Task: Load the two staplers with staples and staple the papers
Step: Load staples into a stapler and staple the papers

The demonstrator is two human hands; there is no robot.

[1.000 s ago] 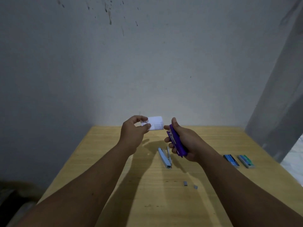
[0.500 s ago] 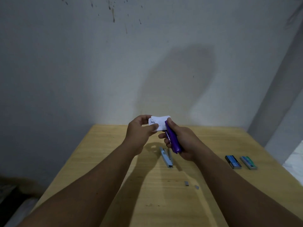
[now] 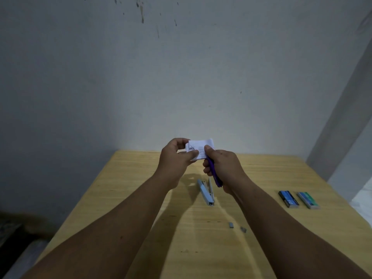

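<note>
My left hand (image 3: pixel 174 156) pinches the small white papers (image 3: pixel 199 149) by their left end, up in the air over the far edge of the desk (image 3: pixel 124 184). My right hand (image 3: pixel 222 168) is wrapped tight around the purple stapler (image 3: pixel 214 174), thumb on top, its nose at the papers' right edge. Down on the desk the light blue stapler (image 3: pixel 206 192) lies hinged open near the middle, loose staple strips (image 3: pixel 231 225) nearer me, and two staple boxes (image 3: pixel 288 199) side by side toward the right edge.
</note>
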